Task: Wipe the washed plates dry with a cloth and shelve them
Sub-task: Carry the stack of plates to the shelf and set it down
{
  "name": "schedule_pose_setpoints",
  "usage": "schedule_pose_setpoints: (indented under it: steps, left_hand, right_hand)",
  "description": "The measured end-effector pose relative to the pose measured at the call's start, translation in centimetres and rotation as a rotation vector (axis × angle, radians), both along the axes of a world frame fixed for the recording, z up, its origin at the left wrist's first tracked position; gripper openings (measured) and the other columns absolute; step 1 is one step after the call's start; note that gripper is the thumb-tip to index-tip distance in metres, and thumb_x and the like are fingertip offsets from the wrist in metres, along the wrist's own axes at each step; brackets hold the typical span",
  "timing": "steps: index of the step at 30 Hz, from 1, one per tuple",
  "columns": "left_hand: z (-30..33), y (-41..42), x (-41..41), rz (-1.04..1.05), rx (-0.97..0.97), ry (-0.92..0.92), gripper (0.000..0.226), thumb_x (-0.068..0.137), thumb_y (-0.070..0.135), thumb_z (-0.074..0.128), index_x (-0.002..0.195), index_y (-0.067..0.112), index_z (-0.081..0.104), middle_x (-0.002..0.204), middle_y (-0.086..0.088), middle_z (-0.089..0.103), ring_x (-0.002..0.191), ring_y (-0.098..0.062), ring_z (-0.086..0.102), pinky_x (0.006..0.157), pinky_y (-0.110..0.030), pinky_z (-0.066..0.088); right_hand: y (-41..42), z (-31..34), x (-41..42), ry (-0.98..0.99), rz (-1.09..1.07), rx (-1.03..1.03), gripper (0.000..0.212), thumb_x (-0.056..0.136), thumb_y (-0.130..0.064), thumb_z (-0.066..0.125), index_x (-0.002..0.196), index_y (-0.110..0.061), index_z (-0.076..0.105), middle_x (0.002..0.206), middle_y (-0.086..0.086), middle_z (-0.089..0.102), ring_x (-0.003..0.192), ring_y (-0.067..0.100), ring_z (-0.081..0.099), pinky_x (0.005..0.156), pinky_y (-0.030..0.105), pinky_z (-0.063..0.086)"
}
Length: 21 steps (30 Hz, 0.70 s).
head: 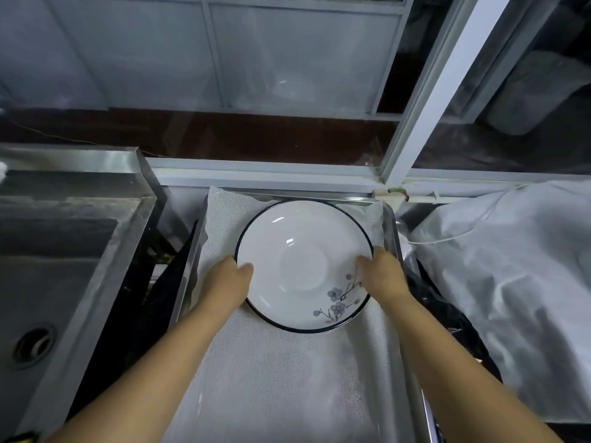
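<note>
Fingers of both hands hidden under plate [303, 266]; sink [48, 251] cut by left edge.

Both bare forearms reach forward from the bottom edge. The left hand [227, 284] and the right hand [382, 276] face each other, each with its thumb lying on top and its fingers hidden underneath.

We saw two bare forearms, unsleeved as far as they showed. The left hand [231, 278] and right hand [382, 274] wore no gloves, rings, or watch.
</note>
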State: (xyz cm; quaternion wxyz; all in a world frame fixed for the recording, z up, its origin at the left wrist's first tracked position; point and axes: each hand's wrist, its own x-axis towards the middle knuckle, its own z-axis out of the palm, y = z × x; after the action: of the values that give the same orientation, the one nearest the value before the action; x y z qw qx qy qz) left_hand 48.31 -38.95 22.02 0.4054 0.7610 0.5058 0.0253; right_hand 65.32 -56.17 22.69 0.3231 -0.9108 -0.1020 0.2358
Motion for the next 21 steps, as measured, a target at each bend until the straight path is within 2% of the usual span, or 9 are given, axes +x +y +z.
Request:
schedule_pose_setpoints:
  steps: [2,5,7,9,13,16,18,21]
  left_hand:
    - [0.3,-0.3,-0.2,0.016,0.006,0.000,0.022,0.093,0.023,0.046,0.094,0.005,0.058,0.079,-0.001,0.058,0.070,-0.018,0.051,0.055,-0.026,0.036]
    - [0.6,-0.7,-1.4,0.007,0.030,0.014,0.020,0.092,0.024,0.046,0.091,0.007,0.055,0.086,-0.005,0.060,0.080,-0.026,0.055,0.067,-0.030,0.040]
    - [1.1,-1.2,-2.7,0.001,0.028,-0.008,0.022,0.091,0.023,0.045,0.088,0.005,0.056,0.085,-0.007,0.062,0.078,-0.027,0.055,0.064,-0.030,0.042]
    - [1.5,-1.9,-4.3,-0.012,0.009,-0.039,0.022,0.090,0.021,0.045,0.082,0.003,0.055,0.080,-0.008,0.062,0.071,-0.024,0.053,0.060,-0.029,0.041]
    - [2.4,-3.3,-7.9,-0.066,0.003,-0.046,0.022,0.090,0.025,0.044,0.079,0.007,0.053,0.081,-0.008,0.060,0.079,-0.029,0.056,0.075,-0.038,0.050]
    - [4.0,-4.7,-10.7,-0.157,0.065,-0.013,0.021,0.094,0.025,0.042,0.077,0.013,0.046,0.074,0.000,0.050,0.077,-0.027,0.050,0.067,-0.032,0.039]
    - [5.1,-5.9,-12.9,-0.219,0.078,-0.043,0.021,0.094,0.025,0.042,0.078,0.013,0.047,0.077,-0.002,0.051,0.075,-0.025,0.048,0.064,-0.031,0.035]
    - [5.8,-7.5,-16.5,-0.326,0.078,-0.060,0.028,0.093,0.029,0.041,0.091,0.006,0.056,0.089,-0.008,0.060,0.081,-0.029,0.054,0.070,-0.034,0.044]
  right_hand:
    - [-0.1,0.1,-0.6,-0.001,-0.032,0.026,0.018,0.092,-0.011,0.045,0.102,0.002,0.052,0.096,0.017,0.060,0.084,0.032,0.054,0.068,0.032,0.039]
    - [-1.0,0.4,-2.2,-0.006,-0.057,0.059,0.013,0.092,-0.011,0.045,0.095,-0.001,0.051,0.086,0.011,0.058,0.077,0.028,0.054,0.062,0.031,0.039]
    - [-2.0,0.4,-3.7,-0.009,-0.074,0.071,0.014,0.091,-0.012,0.046,0.092,0.001,0.052,0.083,0.012,0.059,0.071,0.024,0.053,0.057,0.029,0.039]
    - [-3.1,0.7,-5.5,-0.009,-0.104,0.100,0.015,0.090,-0.011,0.046,0.089,0.003,0.053,0.080,0.012,0.059,0.067,0.024,0.051,0.058,0.031,0.039]
    - [-5.5,1.7,-10.0,-0.045,-0.159,0.124,0.018,0.089,-0.009,0.046,0.072,-0.006,0.043,0.066,0.006,0.049,0.058,0.021,0.042,0.053,0.030,0.033]
    - [-7.9,2.8,-14.3,-0.090,-0.197,0.089,0.019,0.089,-0.011,0.045,0.070,-0.009,0.043,0.065,0.003,0.050,0.056,0.019,0.041,0.050,0.030,0.031]
    - [-9.7,3.6,-17.8,-0.097,-0.248,0.089,0.017,0.087,-0.010,0.045,0.070,-0.010,0.045,0.067,0.003,0.052,0.057,0.019,0.044,0.050,0.029,0.033]
    - [-12.8,5.2,-23.9,-0.118,-0.367,0.074,0.012,0.088,-0.010,0.043,0.085,-0.006,0.054,0.080,0.006,0.061,0.069,0.024,0.054,0.058,0.030,0.038]
